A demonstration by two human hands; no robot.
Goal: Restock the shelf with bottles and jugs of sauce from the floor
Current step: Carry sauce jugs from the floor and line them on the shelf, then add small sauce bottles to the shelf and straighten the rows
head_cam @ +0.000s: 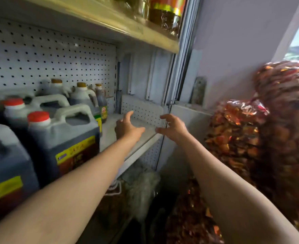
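Several dark sauce jugs with red caps stand on the left of the shelf (141,138); the nearest to the gap is a jug (64,138) with a yellow and red label. Behind them stand smaller jugs with brown caps (82,95) and a slim dark bottle (101,103). My left hand (127,127) hovers over the bare right part of the shelf, fingers spread and holding nothing. My right hand (173,127) is at the shelf's right end by the perforated end panel (143,111), fingers loosely curved and empty.
Large clear bags of dried red chillies (247,138) pile up on the right against the wall. An upper shelf (127,29) carries jars. Below the shelf lie more bags and a pale sack (141,191). A pegboard back panel (57,64) closes the rear.
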